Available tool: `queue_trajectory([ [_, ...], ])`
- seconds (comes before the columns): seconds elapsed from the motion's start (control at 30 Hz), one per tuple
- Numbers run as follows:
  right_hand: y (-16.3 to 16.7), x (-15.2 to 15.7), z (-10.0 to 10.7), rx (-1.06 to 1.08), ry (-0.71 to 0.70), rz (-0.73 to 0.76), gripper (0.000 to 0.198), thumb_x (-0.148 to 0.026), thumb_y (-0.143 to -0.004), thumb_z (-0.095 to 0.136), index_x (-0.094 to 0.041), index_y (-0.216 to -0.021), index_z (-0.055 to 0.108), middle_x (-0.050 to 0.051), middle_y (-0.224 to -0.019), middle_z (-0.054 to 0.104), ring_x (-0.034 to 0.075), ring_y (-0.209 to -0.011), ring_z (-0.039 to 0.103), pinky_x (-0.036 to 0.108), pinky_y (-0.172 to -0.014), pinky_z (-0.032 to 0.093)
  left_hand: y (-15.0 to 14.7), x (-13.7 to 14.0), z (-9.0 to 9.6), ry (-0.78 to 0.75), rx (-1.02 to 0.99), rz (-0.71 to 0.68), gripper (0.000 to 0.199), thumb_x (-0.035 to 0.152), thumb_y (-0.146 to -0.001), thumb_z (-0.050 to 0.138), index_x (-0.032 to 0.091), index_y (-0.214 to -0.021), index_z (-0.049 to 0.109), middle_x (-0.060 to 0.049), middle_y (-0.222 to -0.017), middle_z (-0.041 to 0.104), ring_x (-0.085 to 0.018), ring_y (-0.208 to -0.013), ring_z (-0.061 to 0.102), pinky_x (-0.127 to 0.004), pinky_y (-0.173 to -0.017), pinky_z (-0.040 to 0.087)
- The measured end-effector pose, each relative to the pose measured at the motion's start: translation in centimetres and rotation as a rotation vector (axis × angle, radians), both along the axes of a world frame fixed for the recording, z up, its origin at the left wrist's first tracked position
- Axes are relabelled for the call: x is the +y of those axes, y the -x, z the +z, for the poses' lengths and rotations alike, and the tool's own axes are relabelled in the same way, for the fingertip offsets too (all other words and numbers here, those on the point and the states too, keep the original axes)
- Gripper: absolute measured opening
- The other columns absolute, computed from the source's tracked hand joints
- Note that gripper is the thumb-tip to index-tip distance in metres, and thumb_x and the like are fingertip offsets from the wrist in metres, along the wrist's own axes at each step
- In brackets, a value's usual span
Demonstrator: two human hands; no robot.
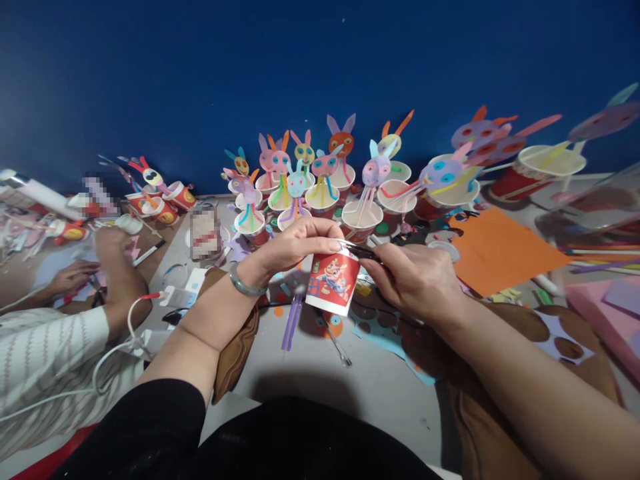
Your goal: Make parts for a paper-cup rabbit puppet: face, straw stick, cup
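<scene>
A red paper cup [333,280] with a cartoon print and a white band along its lower edge hangs over the table, slightly tilted. My left hand [305,241] pinches its top edge, thumb and fingers closed. From the other side, my right hand [417,277] grips a slim dark tool [364,251] whose tip meets the cup's top edge; its exact kind is hard to make out. Below the cup lie purple straws [292,325], an orange paper disc [336,327] and a thin metal tool [344,353], partly hidden by the cup.
Several paper cups [363,217] with straw-necked paper animal heads line the blue wall [310,60]. Orange paper [505,250] and punched light-blue paper [393,343] lie to the right. At left, a co-worker's hands [75,279] work beside white cables [100,367].
</scene>
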State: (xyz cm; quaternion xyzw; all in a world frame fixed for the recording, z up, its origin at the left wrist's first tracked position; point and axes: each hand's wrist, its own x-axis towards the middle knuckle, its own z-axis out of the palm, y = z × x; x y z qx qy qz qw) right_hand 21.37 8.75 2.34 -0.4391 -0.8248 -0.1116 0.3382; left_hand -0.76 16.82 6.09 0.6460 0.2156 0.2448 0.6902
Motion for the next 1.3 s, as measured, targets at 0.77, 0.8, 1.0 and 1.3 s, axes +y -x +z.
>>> queue_trajectory([
  [0.77, 0.1, 1.4, -1.1, 1.074, 0.622, 0.128, 0.051, -0.072, -0.085, 0.070, -0.025, -0.096, 0.054, -0.008, -0.056, 0.046, 0.010, -0.040, 0.038, 0.027, -0.039, 0.032, -1.1, -0.4, -0.7, -0.163, -0.088, 0.304, 0.038, 0.057, -0.080, 0.082, 0.020, -0.090, 0.079, -0.001, -0.073, 0.070, -0.012, -0.074, 0.064, -0.028, -0.074, 0.056],
  [0.8, 0.1, 1.5, -1.0, 1.059, 0.649, 0.130, 0.054, -0.072, -0.083, 0.072, -0.024, -0.100, 0.056, -0.008, -0.057, 0.048, 0.011, -0.040, 0.039, 0.027, -0.039, 0.032, -1.1, -0.4, -0.7, -0.178, -0.095, 0.320, 0.037, 0.056, -0.080, 0.082, 0.020, -0.091, 0.080, -0.001, -0.074, 0.071, -0.013, -0.075, 0.065, -0.029, -0.075, 0.056],
  [1.0, 0.4, 1.4, -0.3, 0.961, 0.681, 0.076, 0.060, -0.071, -0.070, 0.084, -0.021, -0.095, 0.063, -0.004, -0.061, 0.054, 0.013, -0.051, 0.046, 0.027, -0.045, 0.035, -1.2, -0.6, -1.0, -0.232, -0.169, 0.391, 0.029, 0.051, -0.082, 0.082, 0.023, -0.091, 0.081, -0.001, -0.078, 0.072, -0.013, -0.081, 0.067, -0.029, -0.080, 0.057],
  [1.3, 0.7, 1.3, 0.3, 0.898, 0.784, -0.014, 0.052, -0.065, -0.071, 0.083, -0.017, -0.081, 0.067, -0.003, -0.055, 0.053, 0.011, -0.048, 0.042, 0.026, -0.044, 0.029, -1.4, -0.9, -0.7, -0.263, -0.191, 0.493, 0.028, 0.047, -0.083, 0.081, 0.021, -0.088, 0.073, 0.000, -0.081, 0.070, -0.012, -0.078, 0.065, -0.028, -0.077, 0.055],
])
